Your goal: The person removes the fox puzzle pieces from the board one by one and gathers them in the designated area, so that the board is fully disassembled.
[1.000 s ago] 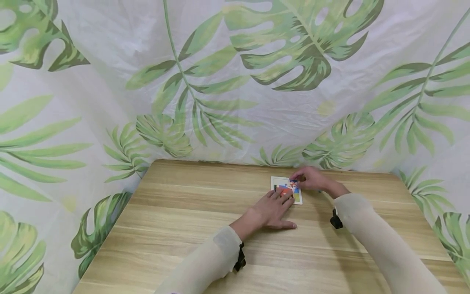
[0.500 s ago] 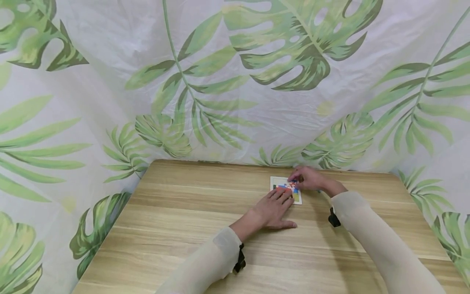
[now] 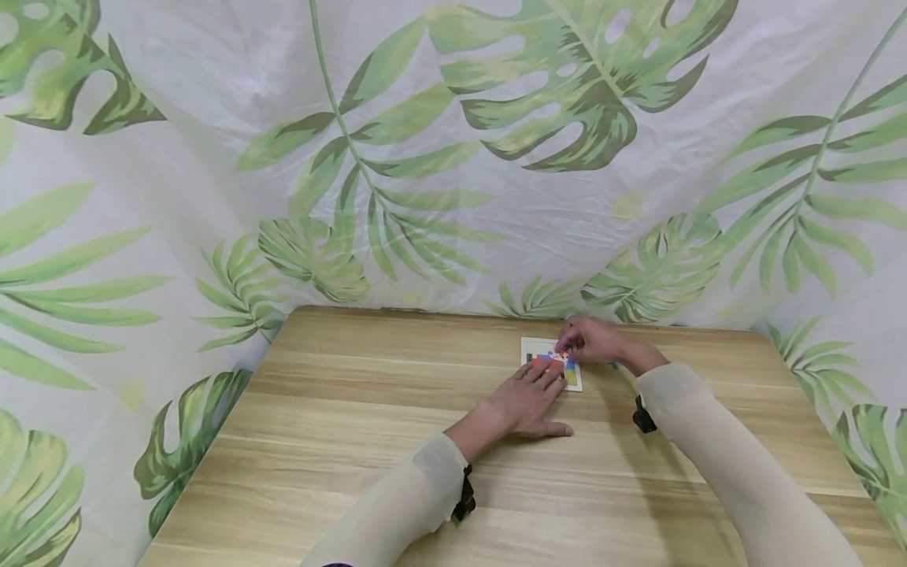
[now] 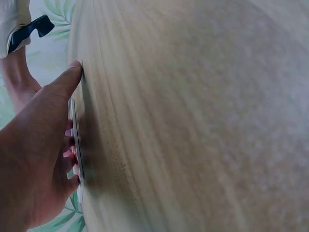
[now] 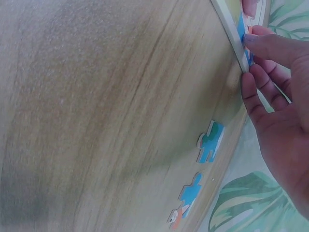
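Observation:
A jigsaw puzzle board [image 3: 531,344] with a white border and a colourful picture lies flat near the back of the table. My left hand [image 3: 523,403] rests on its lower left part, fingers spread straight and the thumb out on the wood. At the board's upper right, my right hand [image 3: 595,340] pinches a small blue puzzle piece [image 5: 250,57] between thumb and fingers, right at the picture's surface. In the right wrist view the other fingertips meet the board's outer edge. The left fingers cover part of the picture.
Two loose puzzle pieces lie on the table beside the right hand: a blue and green piece [image 5: 211,142] and a blue piece [image 5: 190,192] with an orange and white end. Behind the wooden table [image 3: 340,457] hangs a leaf-patterned cloth [image 3: 411,236].
My right hand has shifted slightly left over the board's upper right corner, fingers still pinching. The left hand stays in place on the board.

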The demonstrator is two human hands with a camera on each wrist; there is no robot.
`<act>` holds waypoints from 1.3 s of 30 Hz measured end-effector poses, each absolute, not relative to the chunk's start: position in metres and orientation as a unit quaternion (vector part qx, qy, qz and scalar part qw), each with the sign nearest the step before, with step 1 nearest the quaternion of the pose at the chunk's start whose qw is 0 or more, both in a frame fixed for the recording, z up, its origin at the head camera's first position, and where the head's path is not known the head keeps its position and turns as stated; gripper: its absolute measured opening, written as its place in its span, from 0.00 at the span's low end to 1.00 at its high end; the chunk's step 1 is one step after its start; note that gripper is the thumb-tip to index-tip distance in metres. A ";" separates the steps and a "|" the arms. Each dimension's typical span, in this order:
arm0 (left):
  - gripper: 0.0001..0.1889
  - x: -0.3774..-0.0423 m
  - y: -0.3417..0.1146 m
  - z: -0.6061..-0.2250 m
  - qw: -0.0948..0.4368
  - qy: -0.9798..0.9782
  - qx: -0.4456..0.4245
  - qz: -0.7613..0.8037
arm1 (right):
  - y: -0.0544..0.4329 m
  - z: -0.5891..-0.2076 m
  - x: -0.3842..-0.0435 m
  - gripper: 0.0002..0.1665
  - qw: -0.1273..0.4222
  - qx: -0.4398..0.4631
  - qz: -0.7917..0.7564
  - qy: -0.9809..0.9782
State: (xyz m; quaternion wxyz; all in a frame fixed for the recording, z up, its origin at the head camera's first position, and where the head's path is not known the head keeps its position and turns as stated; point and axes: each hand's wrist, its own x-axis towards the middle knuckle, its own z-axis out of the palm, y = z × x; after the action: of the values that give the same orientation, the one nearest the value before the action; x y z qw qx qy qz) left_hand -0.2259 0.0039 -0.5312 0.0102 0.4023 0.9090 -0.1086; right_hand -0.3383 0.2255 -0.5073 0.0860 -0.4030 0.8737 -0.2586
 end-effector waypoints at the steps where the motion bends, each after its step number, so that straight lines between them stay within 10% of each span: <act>1: 0.48 -0.226 0.004 -0.531 0.011 0.909 0.402 -0.108 | 0.225 -0.507 -0.338 0.13 0.085 -0.403 -0.257 0.874; 39: 0.52 -0.223 0.008 -0.529 0.049 0.920 0.377 -0.094 | 0.224 -0.510 -0.340 0.13 0.097 -0.368 -0.279 0.882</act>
State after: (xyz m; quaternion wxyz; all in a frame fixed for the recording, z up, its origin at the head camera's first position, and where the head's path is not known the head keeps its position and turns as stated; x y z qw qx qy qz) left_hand -0.2235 0.0082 -0.5294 0.0491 0.3770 0.9202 -0.0937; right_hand -0.3397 0.2238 -0.5102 0.0971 -0.3684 0.8816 -0.2787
